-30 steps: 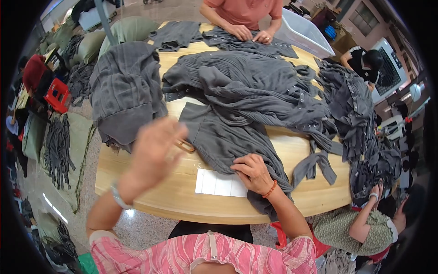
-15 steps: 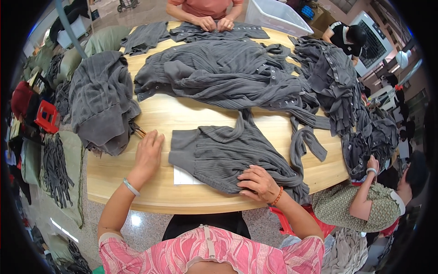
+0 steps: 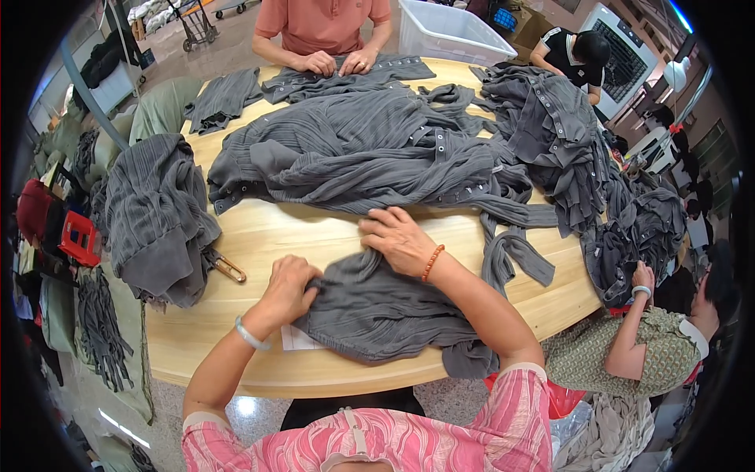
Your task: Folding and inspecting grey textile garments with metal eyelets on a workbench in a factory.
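A dark grey ribbed knit garment (image 3: 385,311) lies bunched on the table in front of me. My left hand (image 3: 289,289) is closed on its upper left edge, thumb against the cloth. At the garment's top, my right hand (image 3: 399,242) has its fingers bent round the upper fabric; the palm hides part of that grip. A white sheet (image 3: 297,338) shows from under the garment's left side. To the left of my left hand, a brass-coloured thread snip (image 3: 228,266) lies beside a grey garment pile (image 3: 153,220).
A big heap of grey garments (image 3: 338,149) spans the wooden table (image 3: 197,338). More garments (image 3: 550,126) hang over its right edge. Across the table, a person's hands (image 3: 338,64) work on grey cloth near a clear bin (image 3: 452,35). Another person (image 3: 629,346) is close at right.
My right hand has moved from the garment's lower right up to its top. My left hand has gone from bare table to the garment's edge. The garment, flat before, is now bunched and turned.
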Demonstrator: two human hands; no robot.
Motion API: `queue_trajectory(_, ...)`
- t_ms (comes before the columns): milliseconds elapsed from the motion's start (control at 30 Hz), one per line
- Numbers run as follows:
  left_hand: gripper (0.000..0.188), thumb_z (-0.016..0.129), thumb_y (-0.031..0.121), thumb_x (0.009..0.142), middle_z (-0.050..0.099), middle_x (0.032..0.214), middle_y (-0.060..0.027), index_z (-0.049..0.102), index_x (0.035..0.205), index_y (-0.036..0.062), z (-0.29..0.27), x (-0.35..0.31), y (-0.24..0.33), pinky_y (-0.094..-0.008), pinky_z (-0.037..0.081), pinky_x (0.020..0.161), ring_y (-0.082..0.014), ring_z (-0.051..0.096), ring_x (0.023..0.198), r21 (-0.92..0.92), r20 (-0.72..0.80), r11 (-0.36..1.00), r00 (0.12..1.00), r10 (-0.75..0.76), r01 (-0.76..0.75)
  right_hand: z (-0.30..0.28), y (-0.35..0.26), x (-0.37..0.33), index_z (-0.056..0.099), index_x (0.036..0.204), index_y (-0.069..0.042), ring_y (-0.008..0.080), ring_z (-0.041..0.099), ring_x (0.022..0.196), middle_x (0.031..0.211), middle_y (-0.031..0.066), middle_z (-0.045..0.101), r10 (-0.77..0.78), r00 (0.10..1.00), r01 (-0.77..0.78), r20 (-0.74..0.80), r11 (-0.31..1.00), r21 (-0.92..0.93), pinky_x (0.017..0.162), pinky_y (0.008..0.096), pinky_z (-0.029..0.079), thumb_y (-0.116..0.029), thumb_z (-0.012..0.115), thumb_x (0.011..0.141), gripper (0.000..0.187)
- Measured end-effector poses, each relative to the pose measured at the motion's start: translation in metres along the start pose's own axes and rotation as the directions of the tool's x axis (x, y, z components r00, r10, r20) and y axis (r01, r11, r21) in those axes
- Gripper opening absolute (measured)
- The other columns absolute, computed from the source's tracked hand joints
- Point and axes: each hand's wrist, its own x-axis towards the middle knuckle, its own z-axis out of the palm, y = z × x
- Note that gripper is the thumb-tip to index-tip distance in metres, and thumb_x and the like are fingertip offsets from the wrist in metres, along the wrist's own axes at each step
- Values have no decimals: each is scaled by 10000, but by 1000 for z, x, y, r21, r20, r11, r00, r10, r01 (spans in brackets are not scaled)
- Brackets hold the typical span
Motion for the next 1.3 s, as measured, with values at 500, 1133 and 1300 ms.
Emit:
queue_trajectory(500,293,610,-79,681,548,942,-156,579,946,43,-66,-66,5,-444,429,840,-381,546,952,206,-370,963,925,-88,173,-126,9,-127,642,998,-140,346,664,850,954,104,658,509,843,-524,-175,851,-47,710,443,538,25,674,669,369)
queue_trajectory(1133,269,722,127,692,604,959,-170,633,937,60,-59,-124,-26,-506,448,821,-386,564,958,222,-321,897,897,-303,383,-92,-94,-69,610,820,9,71,570,650,653,-16,516,670,534,-784,515,164,599,520,274,432,-330,613,992,381)
queue_trajectory(1300,695,782,308,773,488,1358,-224,500,1374,101,8,-80,5,-659,188,1153,-407,332,1419,238,35,970,998,47,-54,-62,-68,-99,526,1319,27,262,631,1079,1213,153,640,351,834,-542,426,379,750,1053,390,436,-159,767,656,729)
